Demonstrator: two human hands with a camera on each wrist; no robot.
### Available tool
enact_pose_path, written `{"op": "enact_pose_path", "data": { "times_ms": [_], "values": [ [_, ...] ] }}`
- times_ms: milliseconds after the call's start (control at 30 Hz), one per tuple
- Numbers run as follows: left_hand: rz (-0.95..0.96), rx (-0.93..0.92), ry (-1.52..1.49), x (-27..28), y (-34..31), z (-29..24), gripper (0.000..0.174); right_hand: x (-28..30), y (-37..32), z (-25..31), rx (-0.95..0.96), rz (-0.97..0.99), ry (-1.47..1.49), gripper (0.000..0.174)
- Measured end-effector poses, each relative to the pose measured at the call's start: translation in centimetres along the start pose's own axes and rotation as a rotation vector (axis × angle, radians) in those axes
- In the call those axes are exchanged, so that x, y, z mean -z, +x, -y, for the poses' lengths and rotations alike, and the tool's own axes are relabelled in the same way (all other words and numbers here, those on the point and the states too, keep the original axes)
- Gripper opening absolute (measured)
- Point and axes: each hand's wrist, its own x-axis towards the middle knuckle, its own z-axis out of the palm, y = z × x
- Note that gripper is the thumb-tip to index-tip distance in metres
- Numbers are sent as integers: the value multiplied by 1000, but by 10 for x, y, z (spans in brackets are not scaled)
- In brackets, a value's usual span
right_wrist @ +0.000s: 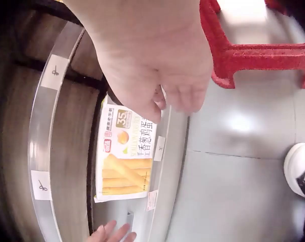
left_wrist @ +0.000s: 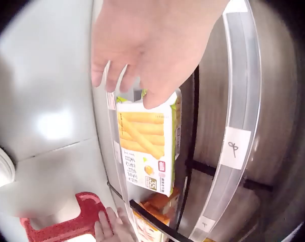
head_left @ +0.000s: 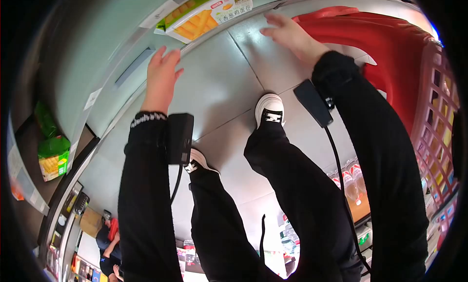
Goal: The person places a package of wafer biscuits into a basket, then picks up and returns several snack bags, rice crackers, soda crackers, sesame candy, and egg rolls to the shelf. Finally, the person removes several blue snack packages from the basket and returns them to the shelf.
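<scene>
A white box of egg rolls [head_left: 209, 16], with green edges and a picture of yellow rolls, rests on a low shelf ahead of me. My left hand [head_left: 163, 77] reaches forward beside the shelf front, fingers slightly bent and holding nothing. In the left wrist view the left hand [left_wrist: 152, 45] overlaps one end of the egg roll box [left_wrist: 142, 146]. Off to the right, my right hand [head_left: 295, 38] extends over the floor with loose, empty fingers. Seen from the right wrist, the right hand [right_wrist: 157, 65] overlaps the other end of the box [right_wrist: 124, 156].
A red plastic stool [head_left: 399, 53] stands on the right beside a pink lattice basket [head_left: 438, 101]. Shelf rails with price tags [left_wrist: 235, 147] run along the left. A green-and-yellow packet [head_left: 53, 157] sits on a left shelf. Orange packages [left_wrist: 157, 212] adjoin the box.
</scene>
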Motion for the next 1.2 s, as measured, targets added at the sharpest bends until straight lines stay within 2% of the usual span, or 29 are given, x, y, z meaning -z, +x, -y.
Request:
{"op": "enact_pose_path", "data": {
  "times_ms": [33,100,167,200,300,333,500,533,600,667,733,833,867,933,1000,1033,1100,1133,1200],
  "values": [
    [-41,-28,4,-6,10,1,65,-4,9,5,69,-59,4,59],
    [-92,-49,29,-14,28,1,64,-3,37,-2,139,-115,10,62],
    [-144,-68,55,-19,38,-1,63,-2,71,-12,252,-227,-27,55],
    [-100,-89,28,-19,41,-4,56,0,74,-17,248,-222,-25,55],
    [-51,-119,-8,-22,43,-4,43,4,57,18,144,-39,147,48],
    [-39,-126,-26,-23,42,-4,37,3,58,14,219,-12,227,44],
    [-81,-175,-150,-29,31,-4,31,-4,48,2,233,-94,395,37],
    [-13,-191,-153,-28,25,-4,32,-2,36,3,219,-117,348,38],
    [63,-210,-154,-27,9,-4,32,-2,12,2,205,-149,302,40],
    [61,-312,-235,-29,-20,2,38,-11,-16,-2,346,-358,224,28],
    [64,-315,-218,-21,-52,9,45,-14,-53,7,254,-301,277,18],
    [1,-211,-111,-7,-113,-4,51,-21,-102,29,241,-277,319,18],
    [-34,-193,-115,-5,-134,-18,44,-23,-118,46,232,-255,387,19],
    [-82,-236,-50,11,-166,-40,45,-24,-134,78,228,-236,456,20],
    [-121,-291,-7,28,-176,-56,46,-24,-142,108,517,-300,269,25],
    [-165,-346,8,38,-178,-66,47,-24,-141,124,522,-300,274,25],
    [-215,-409,23,56,-176,-87,48,-27,-131,151,697,-339,189,27],
    [-194,-435,-18,63,-167,-98,51,-32,-121,159,704,-338,191,27],
    [-174,-468,-63,74,-143,-115,55,-39,-91,172,953,-438,332,26]
  ]
}}
